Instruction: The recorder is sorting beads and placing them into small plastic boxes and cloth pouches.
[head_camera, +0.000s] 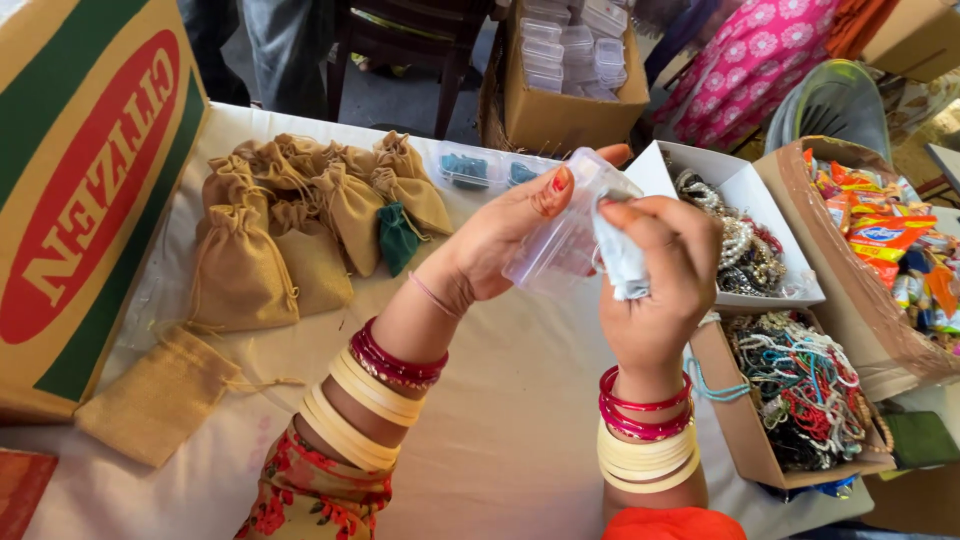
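Right hand (655, 270) pinching white cloth (620, 262); left hand (510, 235) gripping clear plastic box (560, 240). Bare white desk (520, 420) below; burlap pouches (300, 220) left, bead boxes (800, 390) right.

One head-worn camera looks steeply down and forward from above the person's forearms. The hands (590, 250) sit close, near frame centre, over a cloth-covered table (500, 420). A large carton (80, 200) fills the left edge, open boxes (800, 380) the right, and floor and chair legs (400, 60) the top.
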